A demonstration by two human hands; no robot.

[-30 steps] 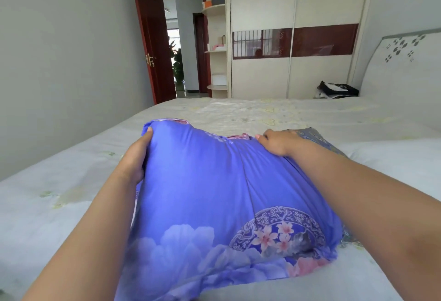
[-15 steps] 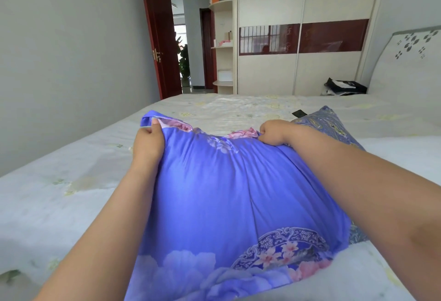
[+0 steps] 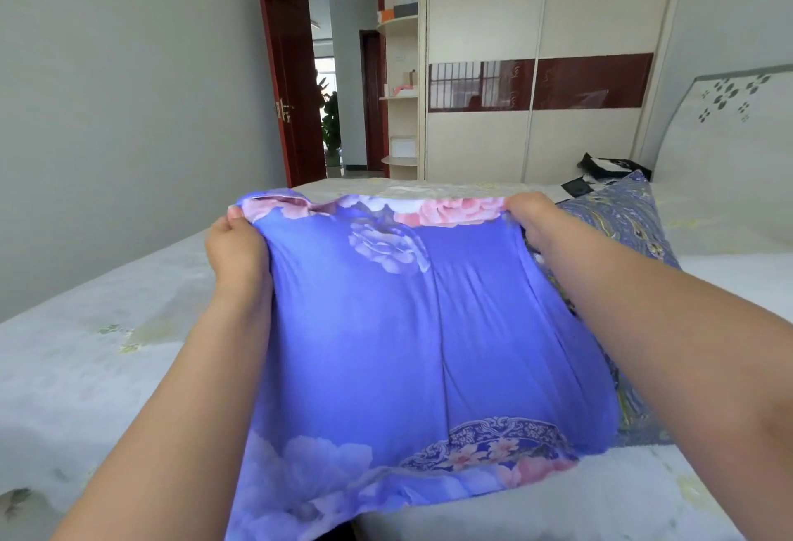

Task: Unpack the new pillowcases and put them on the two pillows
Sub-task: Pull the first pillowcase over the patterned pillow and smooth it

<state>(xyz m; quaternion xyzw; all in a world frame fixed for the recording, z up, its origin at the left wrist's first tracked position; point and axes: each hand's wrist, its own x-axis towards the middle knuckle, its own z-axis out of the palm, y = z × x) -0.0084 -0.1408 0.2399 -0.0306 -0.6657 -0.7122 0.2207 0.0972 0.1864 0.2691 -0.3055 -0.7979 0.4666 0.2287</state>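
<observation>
**Pillowcase drawn over pillow, open end far**

The bed (image 3: 107, 326) carries the work. The pillowcase (image 3: 407, 326), blue and floral, is laid near-centre, long axis near to far, mouth pointing far. A second pillow (image 3: 622, 223) is seen just right. The fabric is judged soft, light and stretchy; the hem corners are best held. The left hand (image 3: 238, 246) and right hand (image 3: 530, 214) are each pinching a hem corner.
</observation>
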